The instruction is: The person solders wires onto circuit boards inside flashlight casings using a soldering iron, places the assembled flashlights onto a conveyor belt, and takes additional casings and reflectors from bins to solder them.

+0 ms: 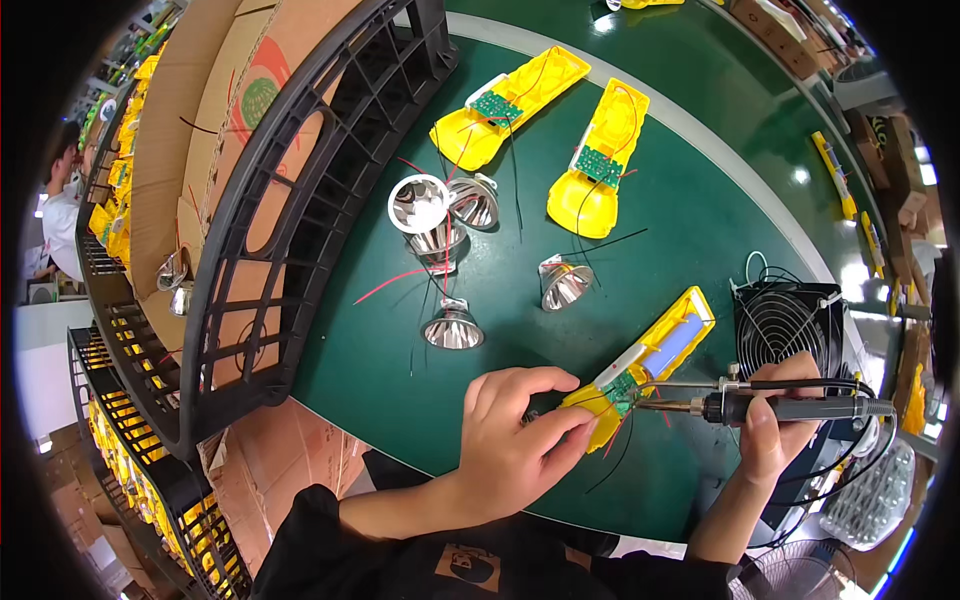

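Observation:
My right hand (pixel 775 425) grips a soldering iron (pixel 780 408) with a black handle. A thin metal feed tube (pixel 690 384) runs along the iron, and its tip reaches the green circuit board (pixel 620 388) in a yellow plastic housing (pixel 690 310). A blue-violet cylindrical battery (pixel 674 345) lies in that housing. My left hand (pixel 520 435) is at the housing's near end, thumb and forefinger drawn together beside the board. What they pinch is hidden; a bit of something shiny shows behind the fingers. Thin red and black wires stick out around the board.
Two more yellow housings (pixel 510 105) (pixel 598 160) with boards lie farther back. Several silver reflectors (pixel 453 326) with wires stand left of centre. A black plastic crate (pixel 290 220) borders the left, beside cardboard. At right stands a black fan (pixel 785 325) with a wire guard.

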The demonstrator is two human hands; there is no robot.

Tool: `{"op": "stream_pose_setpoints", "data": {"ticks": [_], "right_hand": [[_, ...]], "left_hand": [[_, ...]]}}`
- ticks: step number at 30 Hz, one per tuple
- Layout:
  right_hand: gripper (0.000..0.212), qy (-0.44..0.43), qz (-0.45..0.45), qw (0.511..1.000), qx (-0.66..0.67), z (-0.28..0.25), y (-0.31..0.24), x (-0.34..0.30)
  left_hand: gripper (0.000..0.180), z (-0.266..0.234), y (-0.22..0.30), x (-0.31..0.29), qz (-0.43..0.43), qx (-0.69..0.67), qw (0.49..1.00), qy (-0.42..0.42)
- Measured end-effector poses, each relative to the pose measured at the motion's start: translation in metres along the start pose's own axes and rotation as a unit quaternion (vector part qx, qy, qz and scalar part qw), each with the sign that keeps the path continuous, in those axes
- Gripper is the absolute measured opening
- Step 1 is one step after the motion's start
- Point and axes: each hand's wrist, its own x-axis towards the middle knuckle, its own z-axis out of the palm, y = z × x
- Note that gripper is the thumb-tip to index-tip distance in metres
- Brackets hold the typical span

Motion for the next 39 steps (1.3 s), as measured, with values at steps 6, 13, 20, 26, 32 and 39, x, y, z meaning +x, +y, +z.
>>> {"op": "stream_pose_setpoints", "data": {"ticks": [6,13,20,26,32,39], "right_hand": [[0.028,0.006,0.018,1.000,-0.003,-0.001,0.002,-0.002],[0.029,0.010,0.021,1.000,-0.012,-0.004,0.003,-0.004],[0.030,0.027,-0.075,0.997,-0.015,-0.010,0.011,-0.004],[0.032,0.029,-0.047,0.998,0.014,-0.012,0.005,-0.003],[0.032,0.042,-0.038,0.998,0.030,-0.010,0.006,-0.002],[0.030,0.006,-0.049,0.999,0.009,-0.010,0.010,-0.003]], "left_hand": [[0.016,0.001,0.000,0.000,0.002,-0.001,1.000,0.002],[0.015,0.001,0.000,-0.001,0.003,0.000,1.000,0.001],[0.015,0.001,0.001,-0.001,0.003,-0.003,1.000,0.001],[0.016,0.000,0.002,-0.001,0.002,-0.007,1.000,0.002],[0.016,-0.002,0.002,-0.001,-0.002,-0.012,1.000,0.003],[0.016,-0.002,0.001,-0.001,0.000,-0.014,1.000,0.009]]}}
